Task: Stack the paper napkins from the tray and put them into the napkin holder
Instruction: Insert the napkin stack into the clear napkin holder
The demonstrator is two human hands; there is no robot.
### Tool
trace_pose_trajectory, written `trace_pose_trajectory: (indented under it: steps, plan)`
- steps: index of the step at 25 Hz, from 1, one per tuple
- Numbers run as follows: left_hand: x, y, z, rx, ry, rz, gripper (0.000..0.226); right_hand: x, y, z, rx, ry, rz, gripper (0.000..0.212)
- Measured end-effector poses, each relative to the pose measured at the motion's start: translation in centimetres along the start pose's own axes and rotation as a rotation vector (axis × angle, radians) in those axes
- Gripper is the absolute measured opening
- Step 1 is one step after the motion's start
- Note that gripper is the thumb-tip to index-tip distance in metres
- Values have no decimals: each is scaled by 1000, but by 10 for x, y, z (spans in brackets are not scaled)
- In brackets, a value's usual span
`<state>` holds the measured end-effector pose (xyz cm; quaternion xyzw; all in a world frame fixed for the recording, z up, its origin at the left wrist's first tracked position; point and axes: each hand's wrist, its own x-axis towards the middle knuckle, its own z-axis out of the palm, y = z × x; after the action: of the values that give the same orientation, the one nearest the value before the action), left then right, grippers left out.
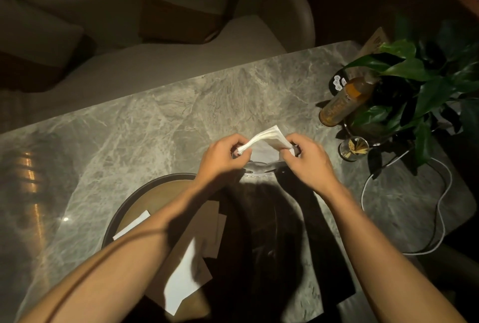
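A stack of white paper napkins (268,137) is held between both hands above the marble table, standing on its edge and fanned at the top. My left hand (220,155) pinches its left corner and my right hand (307,159) grips its right corner. Just below the napkins a clear, shiny napkin holder (259,168) shows between the hands, partly hidden by them. Near me lies a round brown tray (145,195) with more white napkins (181,281) on it, partly covered by my left forearm and by shadow.
At the right stand a brown bottle (342,104), a glass of toothpicks (353,149) and a leafy green plant (414,89). A white cable (440,208) loops over the table's right side. Cushioned seats (181,12) lie beyond the far edge.
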<state>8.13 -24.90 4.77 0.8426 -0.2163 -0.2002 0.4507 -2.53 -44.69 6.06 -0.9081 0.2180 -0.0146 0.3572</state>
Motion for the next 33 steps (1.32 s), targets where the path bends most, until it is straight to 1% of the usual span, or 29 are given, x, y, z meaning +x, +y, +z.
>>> trace_pose_trajectory:
  steps: [3, 6, 11, 14, 18, 21, 25, 30, 33]
  plan:
    - [1, -4, -1, 219, -63, 11, 11, 0, 5, 0, -80, -30, 21, 16]
    - [3, -4, 0, 297, -108, -20, 15, 1, 10, 1, -132, -76, 31, 17]
    - [8, 1, -2, 288, -111, -95, 12, 4, 14, 4, -136, -75, 64, 21]
    - [9, 2, -4, 326, -131, -94, 13, 5, 11, 6, -144, -83, 77, 21]
    - [8, 4, -4, 377, -141, -104, 16, 6, 10, 6, -96, -94, 158, 21]
    - [9, 5, -4, 367, -144, -106, 16, 4, 10, 7, -62, -99, 167, 18]
    - [10, 5, -1, 346, -155, -88, 16, 5, 8, 8, -57, -74, 180, 20]
    - [9, 10, 4, 382, -95, -88, 17, 1, 9, 12, -97, -28, 170, 13]
    - [5, 9, 8, 423, -33, -78, 18, -3, 11, 15, -122, 32, 161, 16]
